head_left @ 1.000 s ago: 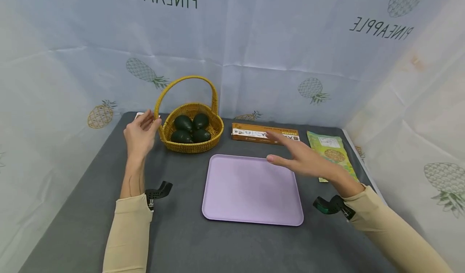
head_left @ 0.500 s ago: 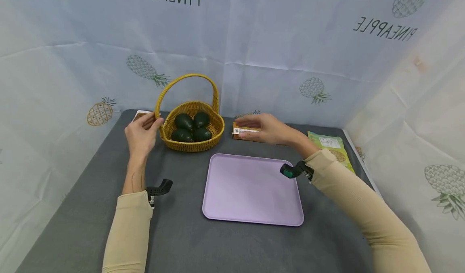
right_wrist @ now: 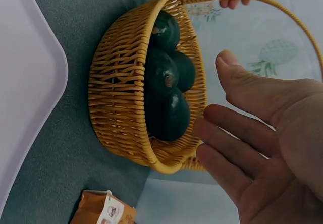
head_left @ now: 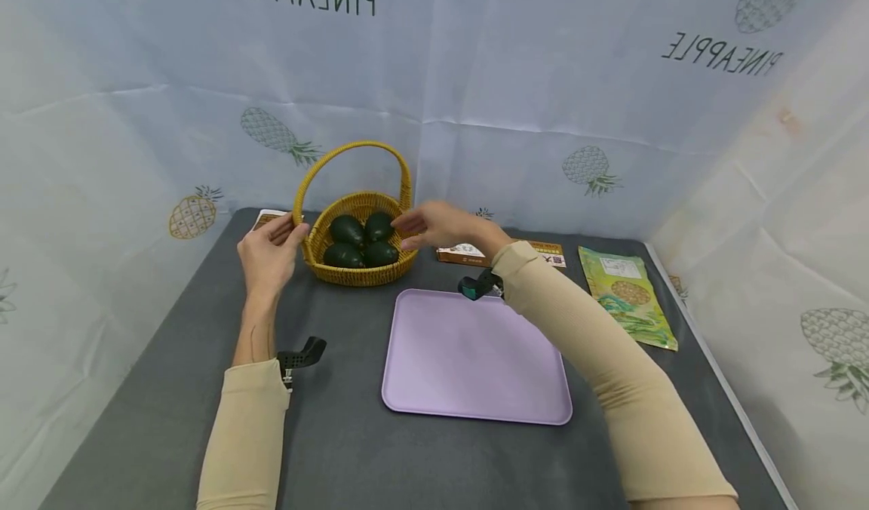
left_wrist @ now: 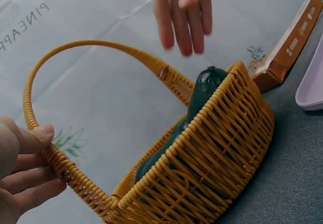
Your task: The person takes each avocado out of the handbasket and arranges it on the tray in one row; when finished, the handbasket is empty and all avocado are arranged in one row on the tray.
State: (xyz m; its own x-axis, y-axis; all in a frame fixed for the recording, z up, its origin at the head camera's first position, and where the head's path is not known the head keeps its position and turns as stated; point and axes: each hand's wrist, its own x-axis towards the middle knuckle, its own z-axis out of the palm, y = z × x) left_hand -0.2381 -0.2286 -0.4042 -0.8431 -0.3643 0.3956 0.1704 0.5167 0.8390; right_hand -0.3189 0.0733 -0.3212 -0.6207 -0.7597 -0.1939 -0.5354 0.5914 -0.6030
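Note:
A yellow woven basket (head_left: 360,276) stands at the back left of the table, holding several dark green avocados (head_left: 347,231). Its tall handle (head_left: 353,145) arches overhead. With thumb and fingers, my left hand (head_left: 268,257) grips the handle's left side low down, as the left wrist view confirms. My right hand (head_left: 437,225) hovers at the basket's right rim, fingers spread and pointing toward the avocados. In the right wrist view, that right hand (right_wrist: 267,143) holds nothing, and its thumb stands apart from the fingers.
A lilac tray (head_left: 475,359) lies in front, right of the basket. Behind it is an orange-brown box (head_left: 543,252), partly hidden by my right arm. A green-yellow packet (head_left: 627,291) lies at the right edge. A flat white-edged item (head_left: 266,216) sits behind my left hand.
My right hand has swept left from above the tray's right side, past the box, to the basket's right rim. The left hand keeps its grip on the handle, and the basket stays put.

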